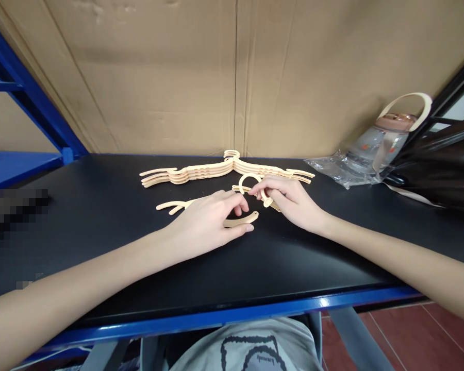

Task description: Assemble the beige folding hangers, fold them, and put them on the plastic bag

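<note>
Right hand (290,198) pinches cream hook (250,175), thumb and index closed on it. Left hand (212,212) just beside, fingers part-curled, curved arm piece (239,222) gripped against thumb, holed end sticking out toward right hand. Both over black worktop (255,268). More cream pieces (166,205) lie there, partly hidden by hands. Beyond: hanger stack (212,169); far right, clear bottle (378,141), crinkled plastic (342,170) at its base

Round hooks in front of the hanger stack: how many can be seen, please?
1: the round hook in the right hand, nearer than the hanger stack. The left hand or the right may hide others.
</note>
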### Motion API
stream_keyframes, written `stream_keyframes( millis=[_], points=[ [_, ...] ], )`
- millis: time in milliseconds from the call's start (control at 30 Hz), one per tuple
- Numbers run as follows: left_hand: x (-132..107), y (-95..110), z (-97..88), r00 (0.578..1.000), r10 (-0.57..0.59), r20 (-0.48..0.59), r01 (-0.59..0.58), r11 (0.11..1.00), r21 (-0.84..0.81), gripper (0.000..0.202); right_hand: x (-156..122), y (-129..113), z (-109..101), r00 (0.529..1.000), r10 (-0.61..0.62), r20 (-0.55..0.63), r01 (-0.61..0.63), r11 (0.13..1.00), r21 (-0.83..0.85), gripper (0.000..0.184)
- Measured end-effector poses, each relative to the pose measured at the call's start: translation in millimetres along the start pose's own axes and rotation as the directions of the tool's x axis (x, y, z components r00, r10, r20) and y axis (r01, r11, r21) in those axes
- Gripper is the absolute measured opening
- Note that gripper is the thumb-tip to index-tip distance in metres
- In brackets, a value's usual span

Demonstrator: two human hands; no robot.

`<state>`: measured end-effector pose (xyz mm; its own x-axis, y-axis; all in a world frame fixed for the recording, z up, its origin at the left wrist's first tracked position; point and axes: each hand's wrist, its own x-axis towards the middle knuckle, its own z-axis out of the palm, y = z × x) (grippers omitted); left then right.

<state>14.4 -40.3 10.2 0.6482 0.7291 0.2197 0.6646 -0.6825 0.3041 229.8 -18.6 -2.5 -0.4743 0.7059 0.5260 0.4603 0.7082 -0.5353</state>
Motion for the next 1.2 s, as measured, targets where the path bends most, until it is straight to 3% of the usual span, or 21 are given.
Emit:
stream_keyframes(
  millis=[100, 233, 500, 667, 967, 1067, 1200],
  points=[
    [0.3, 0.6, 4.2, 0.998, 0.059, -0.001, -0.059, 0.998, -0.005, 0.013, 0.3, 4.0, 1.4, 1.000, -0.016, 0.009, 0.016, 1.000, -0.006, 0.047],
    [1.2, -2.5, 8.4, 0.998, 0.056, -0.019, -0.057, 0.997, -0.046, 0.010, 0.7, 5.3, 4.4, 0.998, -0.054, -0.013, 0.054, 0.998, -0.017, 0.038],
    [5.1, 0.8, 7.4, 0.984, -0.164, 0.075, 0.179, 0.938, -0.298, 0.011, -1.0, 1.6, 2.5, 0.998, -0.060, 0.005, 0.060, 0.995, -0.086, 0.027],
    [6.4, -1.9, 7.2, 0.985, -0.163, 0.052, 0.169, 0.883, -0.437, 0.010, -2.5, -0.7, 1.6, 0.999, -0.046, -0.005, 0.045, 0.989, -0.141, 0.025],
    [7.0, -2.8, 5.0, 0.987, -0.119, 0.110, 0.151, 0.920, -0.361, 0.016, -4.3, -0.2, 1.9, 0.996, -0.083, -0.037, 0.073, 0.974, -0.213, 0.020],
    [8.1, -3.0, 5.2, 0.984, -0.112, 0.140, 0.151, 0.939, -0.309, 0.020, -4.4, -2.0, 1.6, 0.976, -0.157, -0.150, 0.105, 0.946, -0.307, 0.019],
    [8.1, -4.0, 6.4, 0.981, -0.096, 0.169, 0.145, 0.941, -0.306, 0.011, -3.1, -5.6, 0.8, 0.915, -0.280, -0.292, 0.115, 0.872, -0.475, 0.025]
  ],
)
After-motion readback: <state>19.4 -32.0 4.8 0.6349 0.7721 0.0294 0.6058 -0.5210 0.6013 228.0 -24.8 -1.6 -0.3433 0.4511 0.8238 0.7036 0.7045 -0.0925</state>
